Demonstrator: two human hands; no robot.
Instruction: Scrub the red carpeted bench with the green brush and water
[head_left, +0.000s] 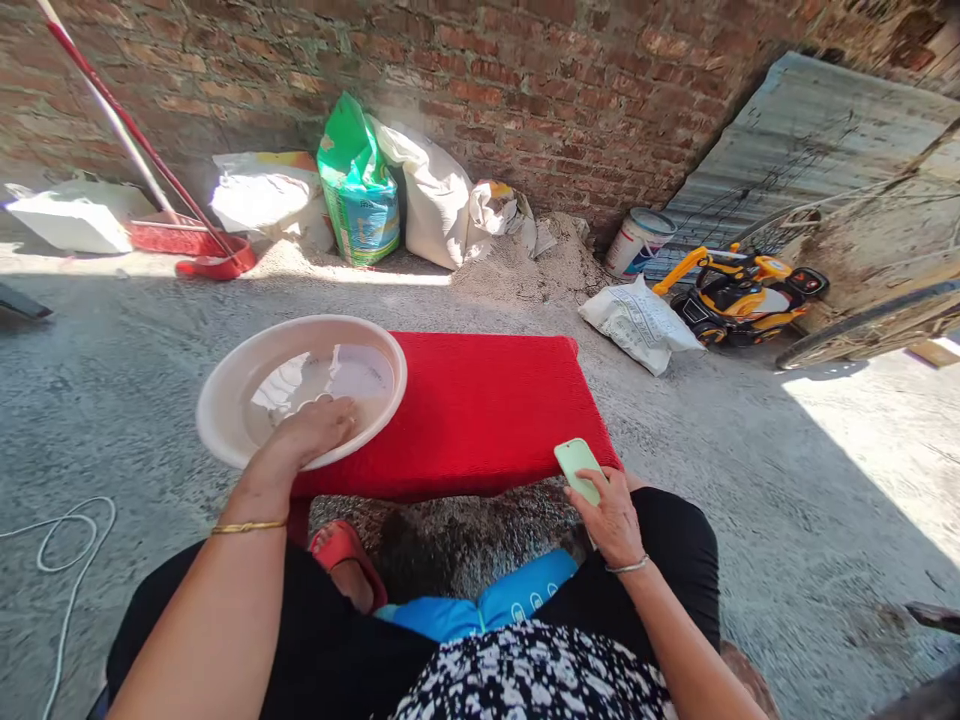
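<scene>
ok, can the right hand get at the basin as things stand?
Likely yes: only the red cloth shows between the right hand and the basin. But that hand holds a pale green phone-shaped thing, and the left hand reaches over the basin's near rim.

A pale pink, round plastic basin (225, 395) sits level at the left end of the red-covered bench (487, 400), holding clear water (349, 372) (bright reflections streak its surface). A pale green, rounded, phone-shaped slab (574, 456) tilts at the bench's near right corner, held in the fingers (591, 477) of the right hand (616, 520), its lower end covered.
</scene>
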